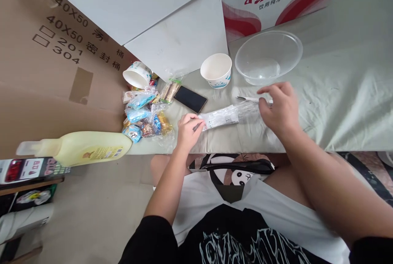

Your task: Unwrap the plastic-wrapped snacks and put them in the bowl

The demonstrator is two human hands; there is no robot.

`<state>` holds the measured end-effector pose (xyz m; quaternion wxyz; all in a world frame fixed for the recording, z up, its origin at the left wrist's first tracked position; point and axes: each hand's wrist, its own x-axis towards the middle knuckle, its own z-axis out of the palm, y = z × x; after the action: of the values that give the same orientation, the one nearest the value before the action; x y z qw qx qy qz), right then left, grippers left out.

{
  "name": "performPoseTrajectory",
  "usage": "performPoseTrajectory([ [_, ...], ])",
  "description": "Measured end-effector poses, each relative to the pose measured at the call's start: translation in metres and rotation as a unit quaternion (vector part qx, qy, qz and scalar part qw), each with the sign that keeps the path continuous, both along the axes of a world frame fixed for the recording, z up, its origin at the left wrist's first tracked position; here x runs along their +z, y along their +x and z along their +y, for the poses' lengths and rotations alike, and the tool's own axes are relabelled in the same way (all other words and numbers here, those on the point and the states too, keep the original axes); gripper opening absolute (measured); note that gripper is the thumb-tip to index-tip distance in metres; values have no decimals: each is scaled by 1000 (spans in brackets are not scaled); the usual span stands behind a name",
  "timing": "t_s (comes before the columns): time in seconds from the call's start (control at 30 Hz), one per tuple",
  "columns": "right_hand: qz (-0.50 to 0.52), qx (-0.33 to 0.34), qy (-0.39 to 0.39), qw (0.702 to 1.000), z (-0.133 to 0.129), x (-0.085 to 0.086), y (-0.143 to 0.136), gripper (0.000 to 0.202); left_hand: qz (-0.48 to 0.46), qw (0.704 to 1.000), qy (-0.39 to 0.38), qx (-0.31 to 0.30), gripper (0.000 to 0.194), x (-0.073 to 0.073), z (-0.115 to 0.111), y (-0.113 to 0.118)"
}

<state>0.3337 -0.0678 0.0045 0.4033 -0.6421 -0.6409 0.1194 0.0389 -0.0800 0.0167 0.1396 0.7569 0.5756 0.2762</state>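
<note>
Beyond my right hand (282,110) I see a red-and-white water carton (276,2), then, nearer it, a clear plastic bowl (267,68). My left hand pinches one end of a clear plastic packet (221,117) stretched towards the right, whose thumb and forefinger stand parted. A smartphone (190,99) lies just past the left; a dark-tipped white pen (250,99) sits by the right thumb.
</note>
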Motion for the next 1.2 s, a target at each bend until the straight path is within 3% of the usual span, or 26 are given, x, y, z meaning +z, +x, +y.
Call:
performPoseTrajectory([
  [0.07, -16, -19, 29, 999, -5, 8, -1, 32, -14, 998, 57, 6, 16, 7, -8, 5],
  [0.17, -50, 125, 63, 989, -15, 19, -18, 35, -37, 997, 48, -49, 14, 25, -22, 15],
  [0.27, -92, 304, 31, 948, -23, 21, -38, 34, -30, 976, -133, -171, 12, 45, -32, 19],
  [0.33, -130, 358, -53, 923, -26, 18, -47, 35, -29, 953, -225, -201, 13, 50, -30, 20],
  [0.43, -195, 344, -179, 901, -27, 12, -52, 36, -47, 980, -157, -108, 10, 41, -14, 23],
  [0.5, -226, 298, -208, 904, -27, 11, -51, 33, -42, 992, -104, -54, 30, 28, -1, 26],
  [0.57, -238, 248, -204, 917, -27, 11, -49, 31, -34, 991, -124, -45, 39, 16, 9, 29],
  [0.7, -227, 213, -142, 939, -26, 10, -47, 32, -122, 974, -189, 11, 2, 2, 15, 29],
  [0.77, -236, 227, -84, 941, -27, 7, -49, 36, -224, 944, -235, 54, 10, 1, 15, 29],
  [0.93, -242, 212, 22, 946, -33, 0, -63, 42, -442, 808, -364, 138, 17, 11, 15, 36],
  [1.03, -212, 187, 27, 959, -38, -1, -71, 21, -493, 747, -418, 156, 23, 18, 17, 37],
  [1.2, -148, 187, -25, 971, -50, -2, -78, 33, -551, 662, -484, 156, 15, 14, 21, 34],
])
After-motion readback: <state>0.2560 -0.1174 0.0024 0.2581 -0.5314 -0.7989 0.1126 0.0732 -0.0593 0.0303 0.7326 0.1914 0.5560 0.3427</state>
